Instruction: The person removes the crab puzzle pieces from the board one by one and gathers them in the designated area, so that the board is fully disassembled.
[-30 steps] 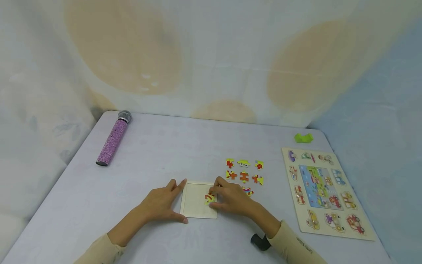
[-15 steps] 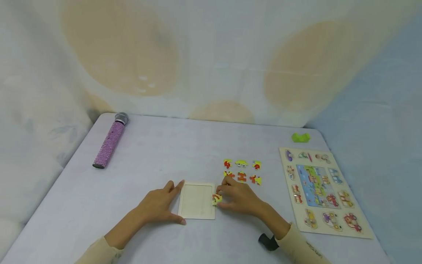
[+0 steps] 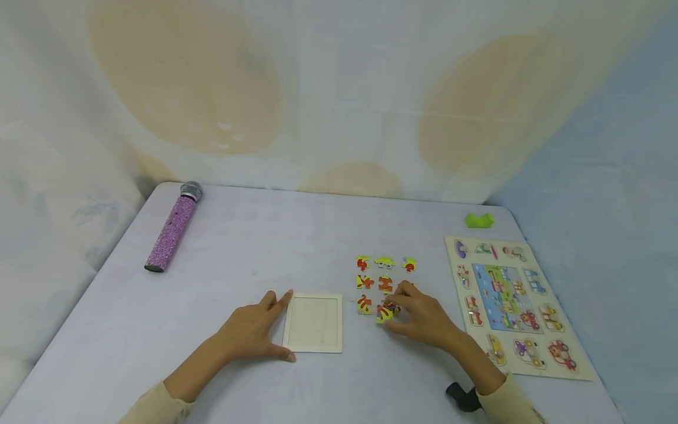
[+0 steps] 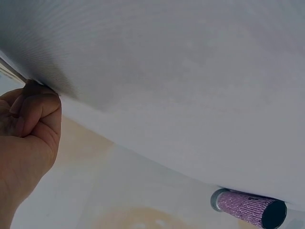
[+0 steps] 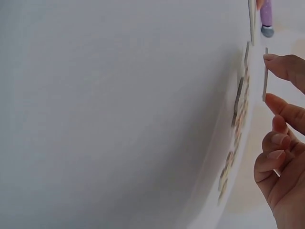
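In the head view, my left hand (image 3: 248,330) lies at the left side of a square wooden puzzle tray (image 3: 286,331), its spread index finger and thumb touching the left corners. The left wrist view shows the other fingers of that hand bent. My right hand (image 3: 424,315) pinches a yellow-and-red jigsaw piece (image 3: 384,314) between thumb and finger, close to the loose pieces. In the right wrist view that piece (image 5: 265,76) appears edge-on, raised off the table. Several loose jigsaw pieces (image 3: 385,284) lie in rows right of the tray; the right hand partly covers some.
A picture puzzle board (image 3: 461,297) with vehicle shapes lies on the right of the table. Behind it is a small green object (image 3: 479,221). A glittery purple microphone (image 3: 170,234) lies at the back left. A black object (image 3: 462,397) sits beside the right sleeve.
My right hand has carried the pinched jigsaw piece out of the tray and rightward to the loose pieces. The left hand has kept its place at the tray. The view has shifted slightly.
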Tool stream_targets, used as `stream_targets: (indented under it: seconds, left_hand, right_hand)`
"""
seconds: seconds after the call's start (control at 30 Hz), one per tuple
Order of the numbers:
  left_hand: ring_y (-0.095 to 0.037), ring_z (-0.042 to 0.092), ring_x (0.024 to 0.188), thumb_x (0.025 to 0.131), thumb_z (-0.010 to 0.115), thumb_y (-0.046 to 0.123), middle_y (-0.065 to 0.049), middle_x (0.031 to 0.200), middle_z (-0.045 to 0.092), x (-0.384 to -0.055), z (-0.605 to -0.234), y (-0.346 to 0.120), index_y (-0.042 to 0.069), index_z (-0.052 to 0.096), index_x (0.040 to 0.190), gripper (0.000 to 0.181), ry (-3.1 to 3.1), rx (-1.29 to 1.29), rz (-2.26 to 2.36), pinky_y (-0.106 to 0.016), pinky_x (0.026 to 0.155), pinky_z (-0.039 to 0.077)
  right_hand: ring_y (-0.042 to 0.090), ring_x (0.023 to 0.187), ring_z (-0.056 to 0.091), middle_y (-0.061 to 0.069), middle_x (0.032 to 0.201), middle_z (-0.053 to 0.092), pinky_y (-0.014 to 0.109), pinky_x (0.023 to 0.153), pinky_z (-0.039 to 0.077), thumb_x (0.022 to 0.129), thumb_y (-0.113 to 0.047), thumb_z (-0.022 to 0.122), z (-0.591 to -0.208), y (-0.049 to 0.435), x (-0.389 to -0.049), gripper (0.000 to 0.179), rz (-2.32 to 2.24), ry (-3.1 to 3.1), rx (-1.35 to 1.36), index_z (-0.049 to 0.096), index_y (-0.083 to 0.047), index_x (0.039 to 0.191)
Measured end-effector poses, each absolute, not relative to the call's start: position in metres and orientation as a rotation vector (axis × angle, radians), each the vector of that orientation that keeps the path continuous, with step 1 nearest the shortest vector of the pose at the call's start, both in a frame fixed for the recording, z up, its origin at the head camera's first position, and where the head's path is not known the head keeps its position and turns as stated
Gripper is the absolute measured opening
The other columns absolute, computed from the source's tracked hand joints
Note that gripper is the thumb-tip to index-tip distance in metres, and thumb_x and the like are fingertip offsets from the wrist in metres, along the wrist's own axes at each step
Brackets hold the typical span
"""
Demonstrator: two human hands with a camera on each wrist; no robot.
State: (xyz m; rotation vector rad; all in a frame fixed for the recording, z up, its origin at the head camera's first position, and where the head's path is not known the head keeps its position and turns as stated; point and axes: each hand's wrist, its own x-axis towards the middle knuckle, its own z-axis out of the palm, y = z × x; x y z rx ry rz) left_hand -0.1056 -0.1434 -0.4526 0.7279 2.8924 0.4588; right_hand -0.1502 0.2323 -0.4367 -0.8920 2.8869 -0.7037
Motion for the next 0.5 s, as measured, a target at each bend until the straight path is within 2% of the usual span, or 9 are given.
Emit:
stream_targets:
  seconds: [0.5]
  left_hand:
    - [-0.006, 0.039, 0.064, 0.061, 0.070, 0.083, -0.003, 0.106, 0.046, -0.105, -0.452, -0.143, 0.005, 0.039, 0.151, 0.123, 2.888, 0.708, 0.446, -0.021, 0.053, 0.036]
  right_hand:
    - [0.010, 0.075, 0.046, -0.003, 0.095, 0.052, 0.019, 0.061, 0.040, 0.074, -0.025, 0.088, -0.439, 0.272, -0.149, 0.030, -0.731, 2.930, -0.766, 0.073, -0.017, 0.098]
